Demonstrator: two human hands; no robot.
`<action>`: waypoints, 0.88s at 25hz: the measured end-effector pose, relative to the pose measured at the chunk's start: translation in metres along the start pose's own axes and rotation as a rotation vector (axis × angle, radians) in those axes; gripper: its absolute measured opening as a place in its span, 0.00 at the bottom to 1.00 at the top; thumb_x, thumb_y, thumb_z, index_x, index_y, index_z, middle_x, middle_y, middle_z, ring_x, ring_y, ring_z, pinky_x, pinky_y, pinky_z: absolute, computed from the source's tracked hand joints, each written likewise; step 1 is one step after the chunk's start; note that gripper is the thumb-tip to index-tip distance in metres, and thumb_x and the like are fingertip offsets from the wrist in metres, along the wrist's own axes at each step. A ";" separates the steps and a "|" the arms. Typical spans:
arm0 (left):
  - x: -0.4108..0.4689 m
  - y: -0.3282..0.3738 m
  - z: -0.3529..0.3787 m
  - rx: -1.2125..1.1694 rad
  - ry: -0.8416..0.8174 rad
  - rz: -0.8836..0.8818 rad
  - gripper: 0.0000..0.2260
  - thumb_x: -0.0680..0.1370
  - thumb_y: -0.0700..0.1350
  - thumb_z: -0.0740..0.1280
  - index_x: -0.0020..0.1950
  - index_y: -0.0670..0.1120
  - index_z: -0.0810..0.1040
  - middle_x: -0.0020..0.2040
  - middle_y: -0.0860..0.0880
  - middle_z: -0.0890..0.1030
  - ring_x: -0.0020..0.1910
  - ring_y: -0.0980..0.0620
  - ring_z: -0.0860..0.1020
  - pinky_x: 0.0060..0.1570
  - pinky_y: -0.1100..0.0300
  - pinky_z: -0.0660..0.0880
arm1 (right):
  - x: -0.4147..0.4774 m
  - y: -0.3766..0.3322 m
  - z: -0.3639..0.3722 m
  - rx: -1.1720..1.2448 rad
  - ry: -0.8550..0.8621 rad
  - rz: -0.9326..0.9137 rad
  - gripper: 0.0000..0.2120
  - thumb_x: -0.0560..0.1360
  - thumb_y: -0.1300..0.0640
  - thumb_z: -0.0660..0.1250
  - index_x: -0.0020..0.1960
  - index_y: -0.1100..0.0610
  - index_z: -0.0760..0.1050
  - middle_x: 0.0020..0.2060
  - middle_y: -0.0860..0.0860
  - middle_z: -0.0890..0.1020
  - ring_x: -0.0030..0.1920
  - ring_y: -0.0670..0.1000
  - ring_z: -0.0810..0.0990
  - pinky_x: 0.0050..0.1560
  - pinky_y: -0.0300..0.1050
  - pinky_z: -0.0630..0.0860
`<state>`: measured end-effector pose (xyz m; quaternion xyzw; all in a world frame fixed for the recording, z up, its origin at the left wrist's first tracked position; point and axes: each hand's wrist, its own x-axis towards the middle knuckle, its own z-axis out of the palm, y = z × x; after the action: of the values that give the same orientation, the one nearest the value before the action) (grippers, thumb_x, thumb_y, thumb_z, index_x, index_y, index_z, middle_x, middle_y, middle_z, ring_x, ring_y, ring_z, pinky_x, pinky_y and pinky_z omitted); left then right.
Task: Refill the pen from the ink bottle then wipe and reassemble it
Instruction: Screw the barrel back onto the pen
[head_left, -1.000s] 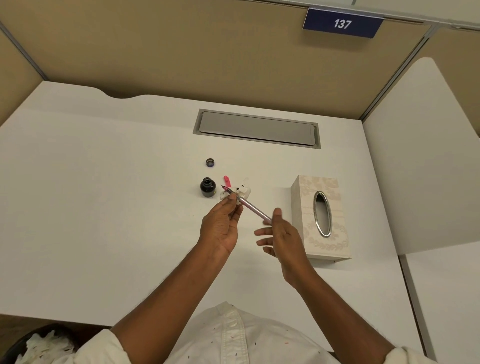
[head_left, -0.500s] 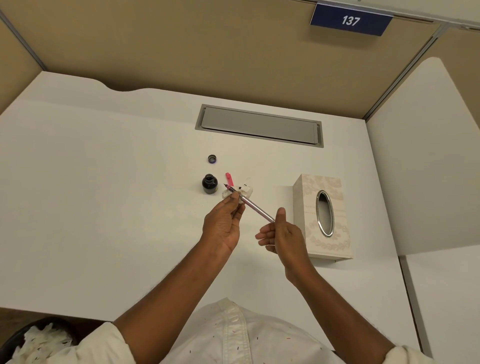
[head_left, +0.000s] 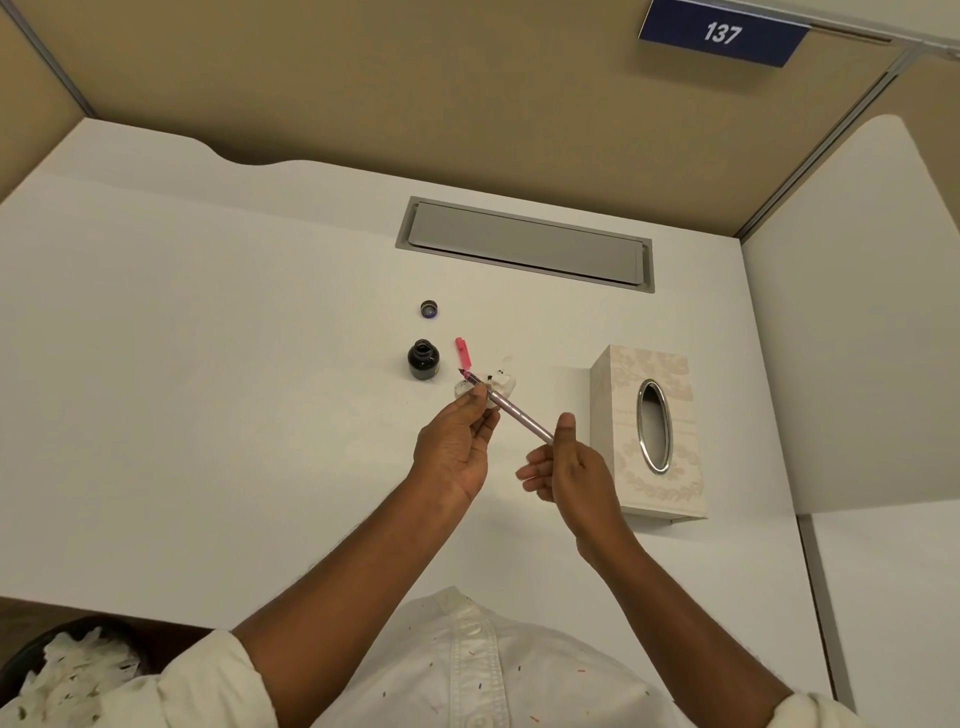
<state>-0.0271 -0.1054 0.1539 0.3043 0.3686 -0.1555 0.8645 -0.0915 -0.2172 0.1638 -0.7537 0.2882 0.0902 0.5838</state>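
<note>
Bin (head_left: 62, 660), lower left, below the desk (head_left: 208, 364) edge: holds crumpled white tissues.

Bottle cap (head_left: 429, 308): lies on the desk, just behind the bottle, apart from it.

Ink bottle (head_left: 423, 359): upright and uncapped, mouth open.

Pink cap (head_left: 462, 352): lies on the desk just right of the bottle.

Left hand (head_left: 454, 447): fingertips pinch the pen near its nib end.

Tissue (head_left: 498, 382): crumpled, with dark spots, on the desk under the nib end.

Pen (head_left: 511, 410): held clear of the desk between both hands, slanting from the nib at upper left, near the pink cap, down to the right. The barrel appears fitted. How firmly it is seated cannot be told.

Right hand (head_left: 576, 467): thumb upright against the rear end of the barrel, the other fingers loosely spread below. Whether a finger closes on the barrel behind the thumb cannot be told.

Tissue box (head_left: 649, 436): stands to the right, near the right hand.

Risks, as judged:
- The open bottle sits close to the left hand. A careless reach for the pink cap could tip it and spill ink.
- A loose barrel could leak ink at the joint.
- Capping with a wet nib would foul the cap.
- The spotted tissue could smear ink onto fingers or desk.
</note>
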 end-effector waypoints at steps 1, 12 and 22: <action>0.001 0.000 0.000 0.003 0.000 -0.003 0.02 0.75 0.34 0.67 0.45 0.39 0.79 0.46 0.44 0.82 0.49 0.49 0.80 0.55 0.58 0.75 | -0.001 0.001 0.000 -0.024 0.018 -0.044 0.19 0.78 0.40 0.56 0.48 0.56 0.74 0.41 0.53 0.83 0.37 0.48 0.82 0.45 0.48 0.79; 0.008 -0.004 -0.006 0.021 -0.066 0.012 0.07 0.75 0.35 0.66 0.52 0.36 0.79 0.51 0.40 0.83 0.56 0.46 0.80 0.62 0.55 0.73 | 0.004 0.007 -0.002 -0.049 -0.003 -0.063 0.20 0.80 0.45 0.57 0.42 0.56 0.80 0.28 0.50 0.82 0.32 0.46 0.78 0.41 0.46 0.75; 0.008 -0.018 -0.012 0.051 -0.128 -0.004 0.11 0.76 0.36 0.64 0.58 0.34 0.76 0.55 0.38 0.81 0.55 0.44 0.80 0.63 0.54 0.72 | 0.003 0.013 0.002 -0.356 0.212 -0.451 0.10 0.69 0.51 0.75 0.42 0.53 0.75 0.37 0.47 0.79 0.40 0.46 0.78 0.40 0.43 0.76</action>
<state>-0.0370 -0.1118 0.1348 0.3151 0.3090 -0.1857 0.8779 -0.0959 -0.2183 0.1509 -0.8944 0.1526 -0.0715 0.4144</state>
